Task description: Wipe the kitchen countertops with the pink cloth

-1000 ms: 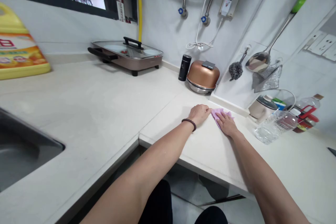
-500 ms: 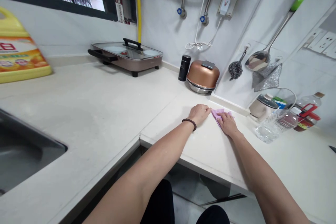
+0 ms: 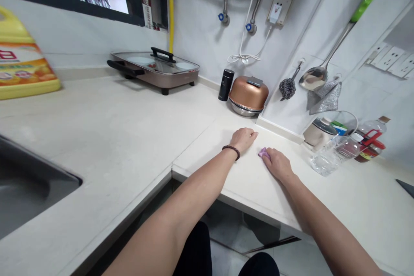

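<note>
My right hand is closed around a bunched light purple cloth, a crumpled part of which shows at the fingertips. Hand and cloth rest on the pale countertop. To the left of them, my left hand lies on the same counter with its fingers curled in and nothing showing in them. A dark bead bracelet circles that wrist. Beyond the hands stand a copper-coloured domed pot and a black cylindrical bottle.
An electric griddle with a glass lid stands at the back. At left are a yellow jug and a sink. On the right, a clear plastic bottle lies near a lidded container. A ladle and scrubber hang on the wall.
My right hand has drawn the purple cloth back from the wall toward me and gathered it from spread to bunched. My left hand has barely moved and is now apart from the cloth.
</note>
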A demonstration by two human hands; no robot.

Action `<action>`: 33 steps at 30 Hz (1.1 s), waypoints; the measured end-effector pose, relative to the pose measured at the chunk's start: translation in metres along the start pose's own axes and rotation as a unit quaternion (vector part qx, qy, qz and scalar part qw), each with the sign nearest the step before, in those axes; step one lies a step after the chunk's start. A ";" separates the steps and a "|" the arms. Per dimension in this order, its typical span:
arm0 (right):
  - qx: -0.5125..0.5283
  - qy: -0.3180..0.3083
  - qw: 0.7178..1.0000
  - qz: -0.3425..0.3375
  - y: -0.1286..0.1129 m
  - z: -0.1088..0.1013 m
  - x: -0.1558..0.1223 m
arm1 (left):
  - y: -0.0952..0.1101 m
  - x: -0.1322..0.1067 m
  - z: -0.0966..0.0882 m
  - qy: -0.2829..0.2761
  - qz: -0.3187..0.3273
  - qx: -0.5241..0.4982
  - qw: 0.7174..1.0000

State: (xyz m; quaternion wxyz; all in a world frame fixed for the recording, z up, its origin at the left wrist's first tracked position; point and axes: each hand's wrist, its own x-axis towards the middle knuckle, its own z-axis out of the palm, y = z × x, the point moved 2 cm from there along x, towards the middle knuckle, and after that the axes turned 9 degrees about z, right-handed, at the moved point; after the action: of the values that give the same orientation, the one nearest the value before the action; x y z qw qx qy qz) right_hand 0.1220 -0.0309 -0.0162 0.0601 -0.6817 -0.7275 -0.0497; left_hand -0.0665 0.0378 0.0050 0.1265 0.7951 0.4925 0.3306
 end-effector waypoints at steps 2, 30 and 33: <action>0.019 -0.015 0.998 -0.060 -0.011 -0.004 -0.026 | -0.001 0.001 -0.001 0.017 0.000 -0.017 1.000; -0.036 -0.026 0.995 0.092 -0.046 0.016 0.154 | -0.005 0.004 -0.010 0.334 -0.035 -0.410 0.848; -0.037 -0.023 0.996 0.075 -0.052 0.013 0.144 | -0.008 0.005 -0.011 0.340 -0.037 -0.410 0.845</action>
State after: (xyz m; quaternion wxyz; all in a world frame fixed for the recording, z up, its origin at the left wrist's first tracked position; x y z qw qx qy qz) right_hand 0.0608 0.1101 -0.0066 0.0218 -0.7369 -0.6732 -0.0563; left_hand -0.0772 0.0447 0.0111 0.2774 0.4896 0.3531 0.7474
